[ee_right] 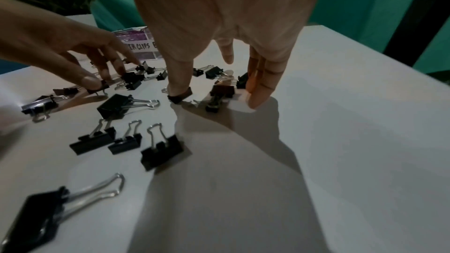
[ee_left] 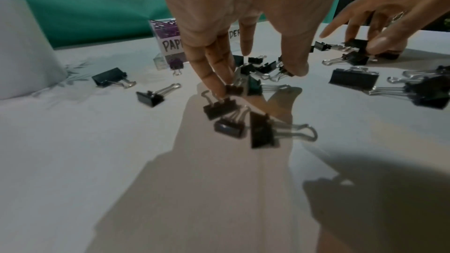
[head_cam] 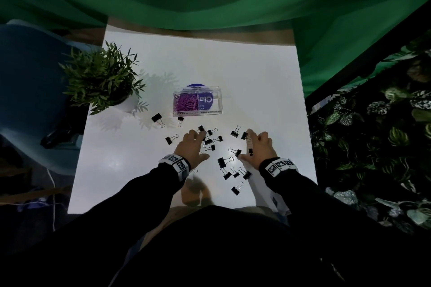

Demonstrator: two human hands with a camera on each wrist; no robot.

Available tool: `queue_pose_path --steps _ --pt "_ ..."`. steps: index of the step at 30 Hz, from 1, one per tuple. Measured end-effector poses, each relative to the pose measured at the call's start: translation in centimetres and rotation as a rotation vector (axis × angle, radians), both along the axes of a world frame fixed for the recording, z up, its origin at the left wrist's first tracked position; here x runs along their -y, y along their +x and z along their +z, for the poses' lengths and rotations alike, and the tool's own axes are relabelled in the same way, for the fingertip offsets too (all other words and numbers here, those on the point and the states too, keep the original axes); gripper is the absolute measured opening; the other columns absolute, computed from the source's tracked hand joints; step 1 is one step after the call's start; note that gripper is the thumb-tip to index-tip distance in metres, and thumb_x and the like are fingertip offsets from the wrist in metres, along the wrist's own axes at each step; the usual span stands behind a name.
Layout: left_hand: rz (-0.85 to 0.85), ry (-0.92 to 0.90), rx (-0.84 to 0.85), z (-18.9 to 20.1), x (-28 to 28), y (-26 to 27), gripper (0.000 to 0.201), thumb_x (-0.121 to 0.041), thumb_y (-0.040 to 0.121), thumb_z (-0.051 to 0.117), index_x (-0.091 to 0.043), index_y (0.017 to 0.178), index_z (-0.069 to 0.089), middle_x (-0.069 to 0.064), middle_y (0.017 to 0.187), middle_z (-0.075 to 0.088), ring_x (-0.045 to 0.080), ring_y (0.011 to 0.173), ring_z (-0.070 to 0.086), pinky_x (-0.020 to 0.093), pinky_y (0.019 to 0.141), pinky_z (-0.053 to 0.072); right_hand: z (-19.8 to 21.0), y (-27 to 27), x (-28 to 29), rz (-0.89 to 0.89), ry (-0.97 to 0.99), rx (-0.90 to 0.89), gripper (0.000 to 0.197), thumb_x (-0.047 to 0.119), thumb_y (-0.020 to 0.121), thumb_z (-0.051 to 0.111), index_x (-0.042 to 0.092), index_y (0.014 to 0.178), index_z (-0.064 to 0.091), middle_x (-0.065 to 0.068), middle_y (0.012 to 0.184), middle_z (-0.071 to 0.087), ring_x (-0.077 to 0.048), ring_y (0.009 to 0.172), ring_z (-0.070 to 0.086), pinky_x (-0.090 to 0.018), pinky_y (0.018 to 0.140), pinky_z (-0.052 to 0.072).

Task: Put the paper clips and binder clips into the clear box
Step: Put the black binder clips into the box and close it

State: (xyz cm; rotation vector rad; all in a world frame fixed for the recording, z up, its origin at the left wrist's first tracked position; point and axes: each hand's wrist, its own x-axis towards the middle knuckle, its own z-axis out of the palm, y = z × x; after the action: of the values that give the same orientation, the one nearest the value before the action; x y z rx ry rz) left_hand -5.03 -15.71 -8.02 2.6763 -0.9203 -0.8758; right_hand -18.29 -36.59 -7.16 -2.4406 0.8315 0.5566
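Table (head_cam: 163,58), white, rectangular, glossy: work surface for all items. Plant, green-leaved, in a white pot (head_cam: 127,103): stands at the far left, not part of the task.

Clear plastic box (head_cam: 217,102), two compartments, on a dark blue round label: left compartment holds the purple wire paper clips (head_cam: 185,102), judged done; right compartment appears empty. Hand-lettered strip on its front reads "PAP…" and "…ER CLIPS"; the rest is hidden. Blue label shows mirrored "Cla…".

Black binder clips with silver wire handles (head_cam: 225,162): all still scattered on the table near the box; none boxed yet.

Left hand (head_cam: 192,147): fingers spread downward, tips touching a cluster of clips, nothing lifted.

Right hand (head_cam: 258,149): fingers spread likewise, thumb pressing one clip, others fenced between the fingers.
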Motion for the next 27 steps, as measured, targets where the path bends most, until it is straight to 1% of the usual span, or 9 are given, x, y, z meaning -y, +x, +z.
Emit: queue_pose_path --steps 2,4,7,10,14,17,19,22,27 --pt "-0.003 0.017 0.011 0.1 1.0 -0.1 0.083 -0.038 0.077 0.073 -0.03 0.144 0.025 0.012 0.13 0.039 0.03 0.119 0.041 0.046 0.089 0.05 -0.2 1.3 -0.8 0.022 -0.011 -0.012 0.089 0.045 0.071 0.077 0.034 0.143 0.026 -0.009 0.128 0.03 -0.029 0.116 0.037 -0.04 0.085 0.051" --pt "-0.003 0.029 0.011 0.1 1.9 0.0 0.079 -0.036 0.076 0.074 -0.035 0.141 0.028 0.01 0.129 0.037 0.03 0.118 0.04 0.046 0.086 0.051 -0.2 2.5 -1.4 0.057 -0.006 -0.028 0.079 0.035 0.072 0.078 0.033 0.137 0.033 -0.01 0.126 0.03 -0.031 0.113 0.04 -0.042 0.083 0.052" --pt "-0.028 0.049 0.03 -0.1 2.8 -0.1 0.058 -0.024 0.077 0.074 -0.025 0.126 0.043 0.012 0.123 0.037 0.032 0.112 0.041 0.046 0.079 0.053 -0.3 3.5 -2.1 0.061 0.019 -0.034 0.054 0.013 0.075 0.072 0.025 0.119 0.043 -0.011 0.121 0.031 -0.032 0.105 0.044 -0.042 0.076 0.053" --pt "-0.007 0.02 -0.002 -0.4 3.2 0.2 0.036 -0.011 0.079 0.07 -0.016 0.108 0.049 0.014 0.119 0.039 0.034 0.107 0.043 0.047 0.077 0.053 -0.8 3.8 -2.5 0.061 0.026 -0.008 0.039 0.002 0.078 0.062 0.018 0.111 0.048 -0.013 0.117 0.033 -0.033 0.099 0.046 -0.042 0.076 0.053" --pt "-0.009 0.0 -0.065 -0.5 2.8 1.3 0.025 -0.007 0.081 0.065 -0.013 0.1 0.052 0.016 0.114 0.042 0.032 0.089 0.049 0.043 0.074 0.052 -0.9 4.1 -2.7 0.067 0.051 0.042 0.025 0.003 0.084 0.053 0.015 0.106 0.054 -0.015 0.113 0.038 -0.034 0.096 0.05 -0.04 0.078 0.053" --pt "-0.015 0.0 -0.083 -0.4 2.5 1.7 0.023 -0.009 0.082 0.063 -0.014 0.101 0.051 0.014 0.113 0.042 0.027 0.075 0.045 0.037 0.07 0.047 -0.4 4.6 -2.5 0.059 0.076 0.046 0.024 0.004 0.084 0.05 0.014 0.104 0.056 -0.017 0.113 0.043 -0.034 0.096 0.053 -0.04 0.081 0.053" --pt "-0.023 0.006 -0.07 -0.3 2.3 1.8 0.021 -0.01 0.083 0.061 -0.015 0.101 0.051 0.013 0.11 0.043 0.026 0.073 0.044 0.036 0.068 0.045 0.3 4.9 -2.3 0.084 0.1 0.03 0.019 0.0 0.08 0.051 0.012 0.095 0.055 -0.016 0.108 0.045 -0.035 0.092 0.056 -0.038 0.08 0.051" --pt "0.0 -0.011 -0.089 -0.2 1.9 2.1 0.025 -0.001 0.081 0.055 -0.012 0.103 0.05 0.014 0.107 0.046 0.026 0.072 0.047 0.034 0.067 0.044 1.0 5.3 -1.7 0.087 0.129 0.023 0.021 -0.002 0.08 0.053 0.019 0.082 0.05 -0.016 0.104 0.05 -0.034 0.094 0.057 -0.032 0.076 0.046" --pt "0.031 -0.04 -0.112 0.3 1.2 2.8 0.022 0.001 0.078 0.054 -0.009 0.098 0.053 0.007 0.097 0.035 0.027 0.068 0.048 0.028 0.066 0.037 1.8 6.4 -0.9 -0.009 0.168 0.076 0.021 0.002 0.084 0.051 0.018 0.074 0.06 -0.009 0.098 0.067 -0.028 0.092 0.065 -0.026 0.076 0.048"
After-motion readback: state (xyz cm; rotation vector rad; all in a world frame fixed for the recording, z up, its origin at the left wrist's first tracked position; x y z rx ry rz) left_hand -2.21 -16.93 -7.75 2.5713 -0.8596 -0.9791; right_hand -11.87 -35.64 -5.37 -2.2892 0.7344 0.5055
